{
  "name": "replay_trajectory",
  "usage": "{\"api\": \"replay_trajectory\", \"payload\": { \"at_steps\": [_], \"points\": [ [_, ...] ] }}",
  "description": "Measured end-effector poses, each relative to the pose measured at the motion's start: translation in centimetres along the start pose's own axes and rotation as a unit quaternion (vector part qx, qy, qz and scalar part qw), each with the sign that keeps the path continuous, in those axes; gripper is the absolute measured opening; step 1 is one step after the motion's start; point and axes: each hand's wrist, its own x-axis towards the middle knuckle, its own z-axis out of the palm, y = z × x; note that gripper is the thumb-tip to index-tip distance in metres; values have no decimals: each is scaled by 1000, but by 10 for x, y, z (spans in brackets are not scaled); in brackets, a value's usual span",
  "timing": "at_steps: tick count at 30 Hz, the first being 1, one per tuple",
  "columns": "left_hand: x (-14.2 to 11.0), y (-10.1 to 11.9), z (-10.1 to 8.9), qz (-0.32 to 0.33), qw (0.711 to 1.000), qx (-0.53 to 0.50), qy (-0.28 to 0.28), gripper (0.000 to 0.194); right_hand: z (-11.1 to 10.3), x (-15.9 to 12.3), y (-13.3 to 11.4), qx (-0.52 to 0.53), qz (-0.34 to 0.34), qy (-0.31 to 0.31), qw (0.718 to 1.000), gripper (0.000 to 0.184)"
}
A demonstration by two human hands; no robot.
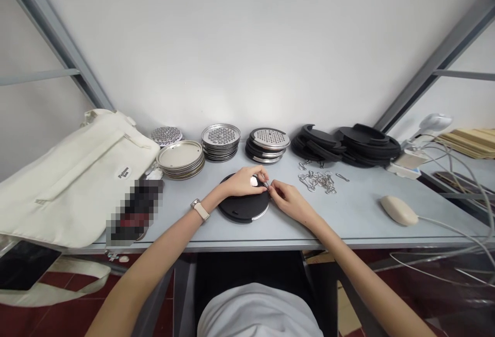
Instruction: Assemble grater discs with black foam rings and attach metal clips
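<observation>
A round black disc [244, 208] with a silvery rim at its lower right lies flat on the desk in front of me. My left hand [244, 181] rests over its upper part, with thumb and fingers pinched on a small metal clip [266, 185] at the disc's right edge. From the right, my right hand [285, 199] closes thumb and forefinger around the same spot, meeting the left fingertips. The fingers partly hide the clip and how it sits against the disc. A pile of similar metal clips [319, 181] lies right of my right hand.
Behind the disc stand metal plates [180, 154], perforated discs [220, 135], perforated discs with black rims [269, 138] and black round parts [365, 144]. A white bag [73, 177] occupies the left; a computer mouse [399, 210] and cables [456, 226] lie right.
</observation>
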Motion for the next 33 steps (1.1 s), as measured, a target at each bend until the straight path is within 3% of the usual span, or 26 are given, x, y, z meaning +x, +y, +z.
{"api": "replay_trajectory", "payload": {
  "at_steps": [26, 33],
  "points": [
    [0, 0, -1, -5, 1000, -4, -2, 23, 5, -4, 0, -52, 8, 28, 998, 25],
    [0, 0, -2, 5, 1000, -16, -1, 22, 1, -4, -4, -40, -4, 1, 999, 21]
  ]
}}
